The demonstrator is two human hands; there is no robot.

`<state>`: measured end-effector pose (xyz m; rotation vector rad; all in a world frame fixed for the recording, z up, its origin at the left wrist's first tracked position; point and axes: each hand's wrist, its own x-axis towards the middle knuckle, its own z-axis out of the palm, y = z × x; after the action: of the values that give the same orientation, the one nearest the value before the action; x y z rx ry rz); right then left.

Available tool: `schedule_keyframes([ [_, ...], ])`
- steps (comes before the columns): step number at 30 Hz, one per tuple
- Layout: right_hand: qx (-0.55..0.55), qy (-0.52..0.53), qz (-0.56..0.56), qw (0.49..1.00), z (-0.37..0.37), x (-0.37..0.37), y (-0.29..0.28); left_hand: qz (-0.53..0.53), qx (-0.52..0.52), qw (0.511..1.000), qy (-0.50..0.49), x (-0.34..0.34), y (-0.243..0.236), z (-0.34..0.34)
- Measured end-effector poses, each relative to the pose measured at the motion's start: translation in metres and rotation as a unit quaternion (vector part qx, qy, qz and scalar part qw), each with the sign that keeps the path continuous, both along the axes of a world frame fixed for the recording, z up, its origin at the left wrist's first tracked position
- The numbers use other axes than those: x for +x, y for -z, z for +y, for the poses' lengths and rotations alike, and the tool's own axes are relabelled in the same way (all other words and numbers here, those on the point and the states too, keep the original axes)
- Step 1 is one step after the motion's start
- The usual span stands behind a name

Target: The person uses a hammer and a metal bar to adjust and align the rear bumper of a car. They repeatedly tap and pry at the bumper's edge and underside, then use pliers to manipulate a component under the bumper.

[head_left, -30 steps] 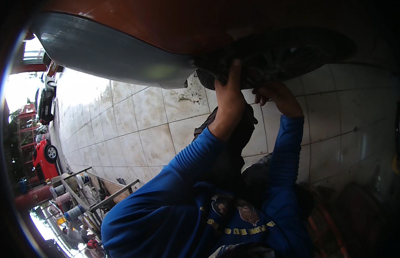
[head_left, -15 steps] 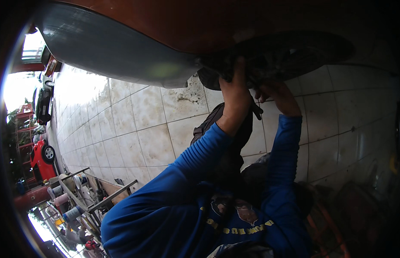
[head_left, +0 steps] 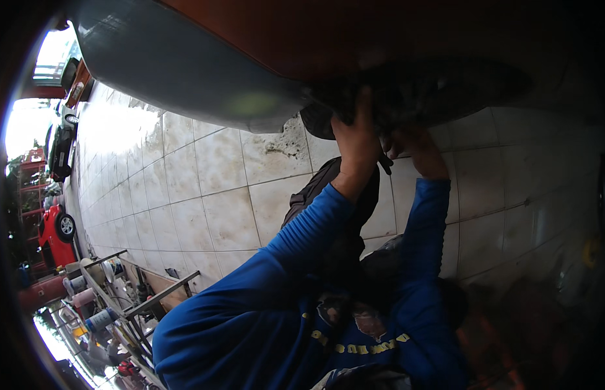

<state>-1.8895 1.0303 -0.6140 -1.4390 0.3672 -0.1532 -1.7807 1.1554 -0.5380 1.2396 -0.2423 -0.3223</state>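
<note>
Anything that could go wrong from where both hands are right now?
Two possible risks. The left hand and right hand reach up to the vehicle's dark wheel area, where shadow hides some fingertips; a finger could get scraped or pinched unseen. Also, the grey panel ends close to the left hand, so a slip might scuff its edge.

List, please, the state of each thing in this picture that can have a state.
Left grip: raised at the dark wheel, closure unclear
Right grip: near the dark wheel, curled, hold unclear
Dark wheel: shadowed, partly hidden
Grey panel: in place against the orange-red body
Floor tiles: stained, shiny at left
Metal rack: loaded
Blue sleeves: down, creased
</note>
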Motion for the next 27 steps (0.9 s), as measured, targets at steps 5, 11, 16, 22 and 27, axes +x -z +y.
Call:
schedule_keyframes([
  [5,0.03,0.046,-0.004,0.998,0.011,0.002,0.0,-0.121,0.092,0.983,-0.101,0.003,0.009,-0.006],
  [11,0.022,0.059,0.051,0.997,0.009,-0.003,-0.006,-0.014,0.078,0.996,-0.03,0.001,0.004,0.001],
  [16,0.051,0.088,0.017,0.995,0.013,-0.006,0.0,0.029,0.073,0.997,0.013,-0.002,0.005,0.006],
  [22,0.07,0.106,-0.018,0.992,0.019,-0.009,0.007,0.029,0.084,0.99,0.11,-0.002,-0.013,0.031],
  [27,0.05,0.115,-0.013,0.992,0.031,-0.006,-0.002,0.066,-0.011,0.967,0.246,0.01,0.001,0.053],
])
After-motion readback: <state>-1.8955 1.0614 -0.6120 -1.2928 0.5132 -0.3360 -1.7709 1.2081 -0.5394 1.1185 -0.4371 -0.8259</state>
